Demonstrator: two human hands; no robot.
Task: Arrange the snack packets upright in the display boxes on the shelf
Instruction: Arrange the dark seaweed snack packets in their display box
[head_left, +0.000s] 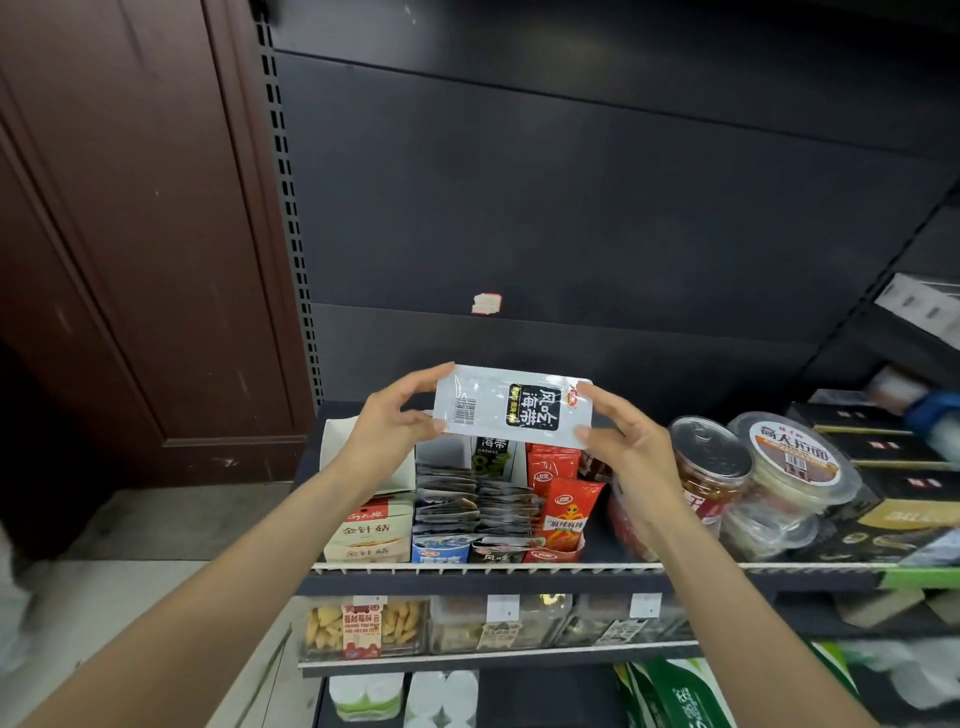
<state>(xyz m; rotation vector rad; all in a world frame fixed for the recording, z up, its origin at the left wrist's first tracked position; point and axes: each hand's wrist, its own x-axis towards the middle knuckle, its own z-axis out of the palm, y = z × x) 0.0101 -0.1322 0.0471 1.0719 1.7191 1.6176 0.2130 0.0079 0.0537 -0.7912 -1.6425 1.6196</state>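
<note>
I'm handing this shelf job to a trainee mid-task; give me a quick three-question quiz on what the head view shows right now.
1. True or false: the silver packet is held sideways, above the display boxes.
2. Which hands grip it? A) left hand only B) right hand only C) both
3. Fill in: the red packets stand in the box to the ____ of the silver-packet box.

Key: 1 true; 2 C; 3 right
</note>
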